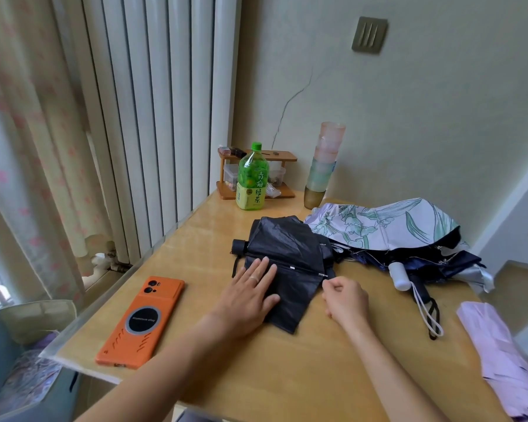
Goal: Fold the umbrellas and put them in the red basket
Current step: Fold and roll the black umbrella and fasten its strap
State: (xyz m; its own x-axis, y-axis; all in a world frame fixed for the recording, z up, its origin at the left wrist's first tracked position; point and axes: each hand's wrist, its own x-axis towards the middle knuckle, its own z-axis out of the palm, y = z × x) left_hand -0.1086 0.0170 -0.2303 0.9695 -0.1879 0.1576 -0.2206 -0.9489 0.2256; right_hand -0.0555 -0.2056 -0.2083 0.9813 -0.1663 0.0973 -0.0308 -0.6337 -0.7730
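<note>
A black collapsed umbrella (287, 254) lies on the wooden table (256, 376), its canopy spread loosely and its handle pointing left. My left hand (250, 296) presses flat on the canopy with straight fingers. My right hand (345, 298) pinches the canopy's edge beside a metal rib tip. Behind it lies a floral white-and-green umbrella (387, 223) with a navy underside and a white handle (400, 275). A lilac umbrella (500, 354) lies at the table's right edge. No red basket is in view.
An orange phone (141, 321) lies at the left of the table. A green tea bottle (252, 178), a small wooden rack (256, 175) and a stack of cups (323, 166) stand at the back. A radiator and a curtain are on the left.
</note>
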